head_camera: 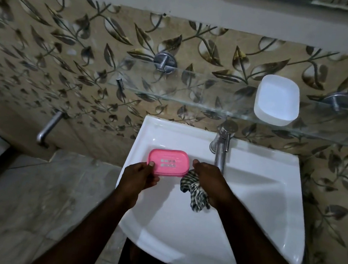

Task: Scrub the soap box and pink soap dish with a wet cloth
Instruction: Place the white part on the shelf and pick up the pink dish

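Overhead, looking down on a white glazed ceramic basin [269, 212], rounded at the near edge and squared against the wall. Left hand [137, 177] grips the pink soap dish [167, 162] at its near-left corner, thumb on top and fingers curled beneath, clamped on the rim. Dish is smooth moulded plastic, a rounded rectangle with two short rows of drain holes in its centre; it sits over the back-left part of the basin, level with the camera's view of its top face.

Right hand [209, 180] is closed around a bunched cloth [195, 193], just right of the dish. Cloth is dark-and-light checked weave, crumpled, with a loose tail hanging toward the bowl. Whether the cloth touches the dish cannot be told; the two lie very close.

Soap box [277, 100]: translucent white plastic, rounded-rectangle tub, open side up, standing on a clear glass shelf [174, 93] above the basin, well apart from both hands. Shelf held by round metal brackets [165, 62].

Chrome pillar tap [221, 147], cylindrical, stands at the basin's back rim just behind the right hand. Wall tiles [68, 50] are beige, glossy, with a dark leaf-and-vine print. Floor is mottled grey stone.
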Tool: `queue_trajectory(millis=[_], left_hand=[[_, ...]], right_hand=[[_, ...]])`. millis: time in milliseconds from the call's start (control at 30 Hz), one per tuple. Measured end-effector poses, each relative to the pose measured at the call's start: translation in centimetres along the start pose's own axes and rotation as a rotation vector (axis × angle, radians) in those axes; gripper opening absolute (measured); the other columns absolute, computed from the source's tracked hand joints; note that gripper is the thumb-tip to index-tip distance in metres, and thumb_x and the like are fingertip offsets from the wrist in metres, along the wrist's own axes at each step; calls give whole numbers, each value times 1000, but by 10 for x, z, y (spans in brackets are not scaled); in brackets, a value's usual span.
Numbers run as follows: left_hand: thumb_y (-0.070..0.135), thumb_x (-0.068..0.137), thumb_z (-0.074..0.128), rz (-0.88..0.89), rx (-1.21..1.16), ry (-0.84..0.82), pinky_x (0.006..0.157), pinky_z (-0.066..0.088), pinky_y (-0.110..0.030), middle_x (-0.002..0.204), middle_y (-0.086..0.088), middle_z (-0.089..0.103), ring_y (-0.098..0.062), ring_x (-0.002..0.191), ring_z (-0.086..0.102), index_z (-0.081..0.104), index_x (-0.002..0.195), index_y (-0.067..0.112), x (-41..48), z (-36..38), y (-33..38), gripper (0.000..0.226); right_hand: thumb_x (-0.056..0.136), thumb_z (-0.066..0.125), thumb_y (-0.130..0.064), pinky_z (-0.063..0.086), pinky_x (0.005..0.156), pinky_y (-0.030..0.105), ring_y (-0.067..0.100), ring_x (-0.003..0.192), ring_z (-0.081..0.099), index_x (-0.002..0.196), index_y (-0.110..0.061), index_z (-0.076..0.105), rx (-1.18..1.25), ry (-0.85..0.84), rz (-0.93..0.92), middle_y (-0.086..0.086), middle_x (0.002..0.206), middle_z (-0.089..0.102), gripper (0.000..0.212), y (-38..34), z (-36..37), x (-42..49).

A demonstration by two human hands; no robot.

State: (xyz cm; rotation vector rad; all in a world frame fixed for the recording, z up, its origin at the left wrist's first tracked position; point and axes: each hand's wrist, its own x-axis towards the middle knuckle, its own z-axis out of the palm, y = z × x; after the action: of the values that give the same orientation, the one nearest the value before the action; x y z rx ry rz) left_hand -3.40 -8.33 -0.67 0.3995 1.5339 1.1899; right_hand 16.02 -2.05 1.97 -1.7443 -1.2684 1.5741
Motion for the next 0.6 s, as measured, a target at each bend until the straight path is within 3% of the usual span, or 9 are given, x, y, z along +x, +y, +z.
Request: queue_trajectory(millis=[100, 233, 433, 533, 600], left_hand=[[20, 96, 60, -45, 0, -23, 57, 57, -26, 62, -10, 64, -20, 58, 67, 63, 84, -1, -8, 0, -2, 24], [21, 97, 59, -37, 54, -28, 59, 57, -27, 68, -13, 67, -24, 64, 68, 65, 88, -2, -16, 0, -5, 25], [19, 97, 59, 47, 201, -79, 71, 58, -35, 88, -20, 69, -28, 79, 69, 63, 108, -1, -25, 8, 0, 23], [16, 95, 60, 99, 210, -114, 75, 58, -36, 94, -19, 70, -27, 82, 71, 62, 111, 2, -29, 18, 5, 21], [14, 95, 60, 124, 213, -127, 77, 57, -37, 93, -14, 71, -21, 80, 72, 63, 110, 5, -31, 24, 7, 18]], right_hand=[[98, 54, -35, 40, 61, 28, 16, 63, 55, 77, -5, 65, -81, -65, -19, 5, 68, 61, 37, 1, -2, 0], [93, 59, -20, 44, 68, 34, 21, 70, 57, 84, 5, 66, -92, -114, -17, 14, 75, 63, 28, 13, -9, -4], [89, 60, -14, 51, 76, 35, 23, 78, 66, 89, -16, 71, -43, -169, 3, 10, 87, 72, 11, 29, -18, -14], [90, 58, -13, 55, 81, 43, 27, 83, 69, 109, -18, 69, -14, -209, 21, 15, 96, 74, 23, 32, -24, -18], [90, 56, -10, 54, 77, 43, 27, 79, 68, 112, -23, 67, 14, -235, 34, 16, 93, 74, 28, 35, -28, -21]])
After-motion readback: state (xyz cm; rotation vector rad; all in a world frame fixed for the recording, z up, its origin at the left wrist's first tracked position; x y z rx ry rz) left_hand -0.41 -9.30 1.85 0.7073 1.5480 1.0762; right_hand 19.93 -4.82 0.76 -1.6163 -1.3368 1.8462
